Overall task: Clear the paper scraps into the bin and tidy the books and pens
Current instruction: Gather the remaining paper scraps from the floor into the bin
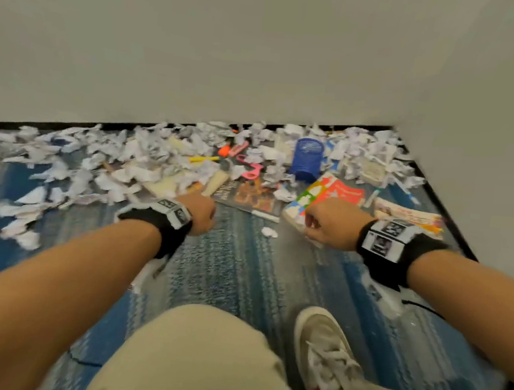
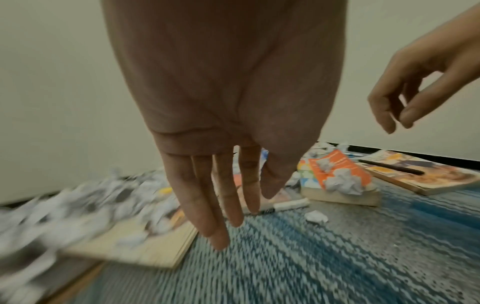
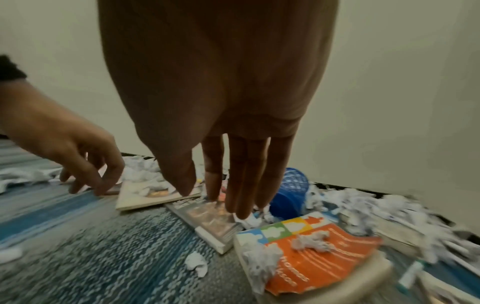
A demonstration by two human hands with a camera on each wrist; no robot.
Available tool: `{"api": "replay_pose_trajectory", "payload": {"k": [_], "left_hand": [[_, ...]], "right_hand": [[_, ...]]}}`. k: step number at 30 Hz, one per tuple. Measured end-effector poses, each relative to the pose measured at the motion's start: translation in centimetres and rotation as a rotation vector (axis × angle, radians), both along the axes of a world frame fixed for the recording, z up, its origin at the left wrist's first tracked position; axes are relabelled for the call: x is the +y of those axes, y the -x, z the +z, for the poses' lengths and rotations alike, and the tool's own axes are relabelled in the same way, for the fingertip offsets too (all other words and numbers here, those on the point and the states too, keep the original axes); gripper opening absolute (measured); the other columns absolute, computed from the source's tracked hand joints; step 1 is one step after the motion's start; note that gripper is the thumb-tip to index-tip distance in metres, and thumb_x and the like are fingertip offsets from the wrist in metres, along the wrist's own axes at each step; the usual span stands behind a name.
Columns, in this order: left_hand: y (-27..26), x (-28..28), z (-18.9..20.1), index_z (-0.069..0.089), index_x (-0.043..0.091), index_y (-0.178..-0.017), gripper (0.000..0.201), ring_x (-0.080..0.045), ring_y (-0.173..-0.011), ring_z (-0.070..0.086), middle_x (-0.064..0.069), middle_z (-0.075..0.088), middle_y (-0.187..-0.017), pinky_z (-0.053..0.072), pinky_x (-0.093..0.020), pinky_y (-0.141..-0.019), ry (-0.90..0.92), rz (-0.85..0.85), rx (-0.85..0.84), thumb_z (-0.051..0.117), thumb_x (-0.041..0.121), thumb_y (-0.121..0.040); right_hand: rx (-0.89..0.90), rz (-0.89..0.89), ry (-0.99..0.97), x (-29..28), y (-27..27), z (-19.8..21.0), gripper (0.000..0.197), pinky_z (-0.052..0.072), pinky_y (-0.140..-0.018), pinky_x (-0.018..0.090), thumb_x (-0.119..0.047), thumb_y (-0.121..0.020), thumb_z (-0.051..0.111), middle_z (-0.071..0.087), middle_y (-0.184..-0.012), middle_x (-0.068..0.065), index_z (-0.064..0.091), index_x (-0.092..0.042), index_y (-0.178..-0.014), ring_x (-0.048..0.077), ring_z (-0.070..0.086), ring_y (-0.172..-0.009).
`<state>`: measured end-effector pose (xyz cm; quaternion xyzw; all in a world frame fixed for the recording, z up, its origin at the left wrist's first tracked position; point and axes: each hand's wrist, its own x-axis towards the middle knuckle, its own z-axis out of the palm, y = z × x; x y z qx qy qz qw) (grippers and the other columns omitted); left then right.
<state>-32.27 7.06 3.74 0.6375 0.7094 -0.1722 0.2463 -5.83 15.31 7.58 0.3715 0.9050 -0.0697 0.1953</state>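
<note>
Everywhere paper scraps (image 1: 147, 157) on blue carpet (image 1: 242, 274) by white walls (image 1: 231, 52), both grips loose, empty.

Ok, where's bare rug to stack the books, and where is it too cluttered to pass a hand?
Bare rug runs between your knee and the dark book, with only one stray scrap on it. Both the left hand and right hand hover there, holding nothing. Crowded: the paper scraps from the left up to the wall, and around the blue bin.

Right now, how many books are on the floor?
4: a pale book left, half under paper; a dark book in the middle; an orange book right of it; a fourth book farthest right. More may be hidden.
</note>
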Motion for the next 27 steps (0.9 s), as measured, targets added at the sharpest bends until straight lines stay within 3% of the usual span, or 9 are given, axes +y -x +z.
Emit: {"api": "replay_pose_trajectory", "payload": {"k": [3, 5, 7, 10, 13, 15, 18, 22, 27], "left_hand": [[2.9, -3.9, -2.7, 0.052, 0.017, -0.089, 0.007, -0.024, -0.077, 0.047, -0.014, 0.058, -0.094, 0.039, -0.032, -0.069, 0.098, 0.109, -0.047, 0.049, 0.021, -0.094], [4.2, -6.5, -4.7, 0.058, 0.015, -0.107, 0.016, -0.027, -0.088, 0.055, -0.016, 0.061, -0.114, 0.042, -0.034, -0.075, 0.109, 0.177, -0.068, 0.051, 0.017, -0.093], [5.3, -8.7, -6.6, 0.05, 0.019, -0.131, 0.038, -0.031, -0.109, 0.056, -0.014, 0.056, -0.128, 0.045, -0.036, -0.086, 0.083, 0.258, -0.114, 0.055, 0.019, -0.093], [5.4, -10.6, -9.2, 0.043, 0.024, -0.14, 0.049, -0.036, -0.125, 0.047, -0.019, 0.036, -0.144, 0.044, -0.039, -0.096, 0.021, 0.41, -0.206, 0.057, 0.028, -0.093], [4.5, -10.8, -10.8, 0.048, 0.015, -0.134, 0.04, -0.038, -0.115, 0.05, -0.021, 0.035, -0.138, 0.043, -0.035, -0.089, -0.089, 0.501, -0.185, 0.053, 0.023, -0.095], [4.0, -9.9, -11.4, 0.056, 0.006, -0.117, 0.025, -0.037, -0.107, 0.052, -0.02, 0.046, -0.124, 0.044, -0.036, -0.086, -0.095, 0.438, -0.165, 0.052, 0.015, -0.095], [2.8, -7.8, -10.6, 0.057, 0.002, -0.092, 0.009, -0.031, -0.091, 0.055, -0.019, 0.057, -0.103, 0.04, -0.032, -0.072, -0.087, 0.326, -0.17, 0.048, 0.003, -0.089], [1.2, -2.4, -7.3, 0.05, 0.011, -0.079, 0.015, -0.024, -0.076, 0.047, -0.012, 0.055, -0.084, 0.035, -0.032, -0.065, -0.123, 0.246, -0.192, 0.043, -0.001, -0.086], [0.0, 5.2, -2.8, 0.063, 0.001, -0.085, 0.02, -0.033, -0.082, 0.061, -0.018, 0.063, -0.09, 0.047, -0.037, -0.07, -0.238, 0.051, -0.108, 0.044, 0.005, -0.088]], "right_hand": [[-0.074, 0.125, 0.084, -0.2, 3.5, -2.8, 0.029, 0.046, -0.088, 0.033, -0.034, -0.092, 0.055, 0.062, -0.117, 0.008, 0.057, -0.019, -0.116, 0.026, 0.059, -0.104], [-0.197, 0.189, 0.114, -0.4, 5.3, -5.3, 0.049, 0.041, -0.095, 0.033, -0.037, -0.093, 0.054, 0.047, -0.134, 0.01, 0.041, -0.02, -0.138, 0.027, 0.051, -0.119], [-0.266, 0.224, 0.056, -0.9, 6.8, -7.9, 0.062, 0.039, -0.101, 0.038, -0.033, -0.095, 0.05, 0.034, -0.144, 0.015, 0.022, -0.023, -0.15, 0.033, 0.041, -0.128], [-0.29, 0.209, -0.015, -1.5, 7.8, -10.7, 0.069, 0.032, -0.107, 0.046, -0.013, -0.094, 0.039, 0.016, -0.153, 0.023, 0.006, -0.026, -0.153, 0.042, 0.033, -0.133], [-0.275, 0.171, 0.048, -2.4, 7.2, -12.7, 0.074, 0.036, -0.107, 0.047, 0.002, -0.091, 0.041, 0.008, -0.155, 0.025, 0.003, -0.014, -0.153, 0.043, 0.024, -0.138], [-0.21, 0.192, 0.009, -2.3, 6.7, -13.8, 0.064, 0.039, -0.104, 0.043, 0.007, -0.089, 0.045, 0.024, -0.146, 0.025, 0.019, -0.003, -0.147, 0.041, 0.031, -0.132], [-0.06, 0.207, 0.003, -1.8, 6.4, -13.9, 0.029, 0.044, -0.088, 0.04, 0.008, -0.087, 0.047, 0.043, -0.118, 0.017, 0.047, -0.002, -0.114, 0.034, 0.048, -0.109], [0.175, 0.185, -0.186, 0.2, 5.5, -12.5, 0.016, 0.046, -0.068, 0.042, 0.006, -0.077, 0.062, 0.059, -0.09, 0.018, 0.058, -0.003, -0.09, 0.034, 0.054, -0.084], [0.439, -0.033, -0.324, 4.3, 1.1, -10.6, 0.013, 0.031, -0.069, 0.037, -0.021, -0.088, 0.049, 0.053, -0.086, 0.012, 0.052, -0.008, -0.088, 0.025, 0.04, -0.077]]}}
